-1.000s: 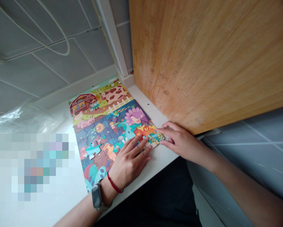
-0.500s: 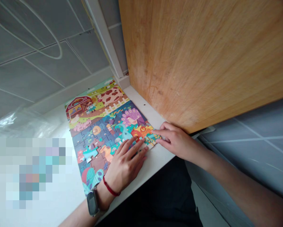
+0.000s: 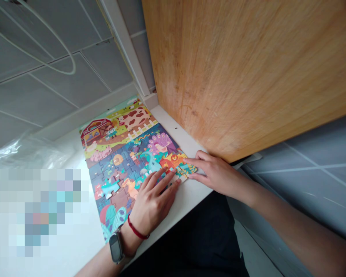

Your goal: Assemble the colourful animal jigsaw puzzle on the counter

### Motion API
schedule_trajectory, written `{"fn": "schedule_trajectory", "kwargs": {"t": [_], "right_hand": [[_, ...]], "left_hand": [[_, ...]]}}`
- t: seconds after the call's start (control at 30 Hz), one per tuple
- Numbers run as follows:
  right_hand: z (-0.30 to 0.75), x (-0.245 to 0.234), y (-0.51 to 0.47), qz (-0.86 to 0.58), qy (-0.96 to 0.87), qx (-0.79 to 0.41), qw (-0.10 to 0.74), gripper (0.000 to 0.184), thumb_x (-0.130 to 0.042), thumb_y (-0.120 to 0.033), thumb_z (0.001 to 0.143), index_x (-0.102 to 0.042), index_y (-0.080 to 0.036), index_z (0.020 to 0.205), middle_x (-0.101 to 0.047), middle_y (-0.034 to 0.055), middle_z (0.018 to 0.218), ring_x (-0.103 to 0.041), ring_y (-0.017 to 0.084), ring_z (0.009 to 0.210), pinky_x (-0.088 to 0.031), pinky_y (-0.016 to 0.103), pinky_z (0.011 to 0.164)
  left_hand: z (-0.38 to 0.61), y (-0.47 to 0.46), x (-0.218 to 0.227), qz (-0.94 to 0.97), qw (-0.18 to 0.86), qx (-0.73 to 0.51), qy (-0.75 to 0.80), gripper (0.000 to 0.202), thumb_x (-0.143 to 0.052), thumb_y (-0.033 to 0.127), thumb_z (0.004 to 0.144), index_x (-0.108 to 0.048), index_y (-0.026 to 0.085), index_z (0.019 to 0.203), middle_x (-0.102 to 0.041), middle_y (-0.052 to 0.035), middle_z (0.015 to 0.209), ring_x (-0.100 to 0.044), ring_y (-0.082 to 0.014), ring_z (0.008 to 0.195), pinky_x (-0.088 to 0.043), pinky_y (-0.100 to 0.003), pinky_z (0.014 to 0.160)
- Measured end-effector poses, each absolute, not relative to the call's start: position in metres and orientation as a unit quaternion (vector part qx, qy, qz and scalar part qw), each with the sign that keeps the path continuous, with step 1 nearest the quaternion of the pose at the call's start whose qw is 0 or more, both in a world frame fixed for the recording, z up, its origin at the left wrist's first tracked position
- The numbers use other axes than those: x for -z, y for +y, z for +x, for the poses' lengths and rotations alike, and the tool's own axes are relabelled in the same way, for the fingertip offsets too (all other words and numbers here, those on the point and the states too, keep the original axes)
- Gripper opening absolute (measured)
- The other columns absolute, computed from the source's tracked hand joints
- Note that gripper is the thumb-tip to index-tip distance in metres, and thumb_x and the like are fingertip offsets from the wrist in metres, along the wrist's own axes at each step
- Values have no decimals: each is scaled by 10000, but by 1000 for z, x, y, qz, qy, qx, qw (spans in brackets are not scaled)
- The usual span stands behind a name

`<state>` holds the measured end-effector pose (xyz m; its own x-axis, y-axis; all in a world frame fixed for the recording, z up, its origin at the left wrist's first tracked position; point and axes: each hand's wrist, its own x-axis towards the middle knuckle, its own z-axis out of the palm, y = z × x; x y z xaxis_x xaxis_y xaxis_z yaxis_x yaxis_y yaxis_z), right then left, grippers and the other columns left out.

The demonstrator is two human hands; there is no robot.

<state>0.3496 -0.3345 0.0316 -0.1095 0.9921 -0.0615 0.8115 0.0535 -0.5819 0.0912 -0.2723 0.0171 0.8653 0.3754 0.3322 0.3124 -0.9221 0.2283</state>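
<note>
A jigsaw puzzle (image 3: 115,200) with colourful animals lies on the white table, its joined pieces showing a peacock, a lion and other animals on dark blue. My left hand (image 3: 152,202) rests palm down over the lower right part of it, fingers stretched out and hiding the pieces beneath. At the right corner, the index finger and thumb of my right hand (image 3: 210,169) sit on either side of a corner puzzle piece (image 3: 192,168) with yellow leaves. The other fingers of that hand are curled.
Beyond the puzzle lies a farm picture (image 3: 132,119) with a cow and a barn. A wooden panel (image 3: 233,77) rises close behind my right hand. Clear plastic wrapping (image 3: 31,150) lies on the white table (image 3: 74,246) at left, near a blurred patch. Grey tiled walls stand around.
My right thumb and index finger have shifted slightly left at the corner piece. My left hand stays almost in place on the puzzle.
</note>
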Motion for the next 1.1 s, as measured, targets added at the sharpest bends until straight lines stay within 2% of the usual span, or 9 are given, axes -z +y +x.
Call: {"fn": "schedule_trajectory", "kwargs": {"t": [0.43, 0.67, 0.9, 1.1], "right_hand": [[351, -29, -333, -639, -699, -260, 192, 503, -754, -242, 941, -652, -285, 1432, -684, 56, 1069, -712, 214, 963, -563, 315, 854], [352, -31, -331, -636, -697, -271, 191, 493, -737, -204, 949, -658, -278, 1429, -699, 65, 1059, -709, 220, 971, -556, 314, 861], [354, -34, -330, -633, -697, -285, 179, 474, -694, -201, 980, -647, -274, 1445, -684, 65, 1050, -687, 206, 949, -528, 298, 846], [355, -36, -333, -621, -709, -291, 165, 401, -645, -231, 1011, -675, -295, 1406, -612, 31, 980, -651, 180, 872, -505, 275, 789]], "left_hand": [[94, -272, -19, 963, 83, -178, 185, 340, -577, 182, 1029, -674, 220, 1353, -686, -80, 1405, -583, -325, 1310, -543, -506, 1007], [97, -272, -22, 967, 67, -161, 183, 452, -541, 158, 1018, -630, 291, 1441, -666, -102, 1373, -570, -342, 1300, -543, -528, 995], [98, -273, -23, 967, 75, -163, 183, 386, -547, 174, 1031, -666, 265, 1386, -658, -107, 1380, -556, -329, 1307, -545, -512, 1003], [98, -272, -22, 968, 85, -156, 177, 405, -566, 154, 1014, -654, 241, 1400, -632, -125, 1409, -548, -352, 1313, -538, -534, 1012]]}}
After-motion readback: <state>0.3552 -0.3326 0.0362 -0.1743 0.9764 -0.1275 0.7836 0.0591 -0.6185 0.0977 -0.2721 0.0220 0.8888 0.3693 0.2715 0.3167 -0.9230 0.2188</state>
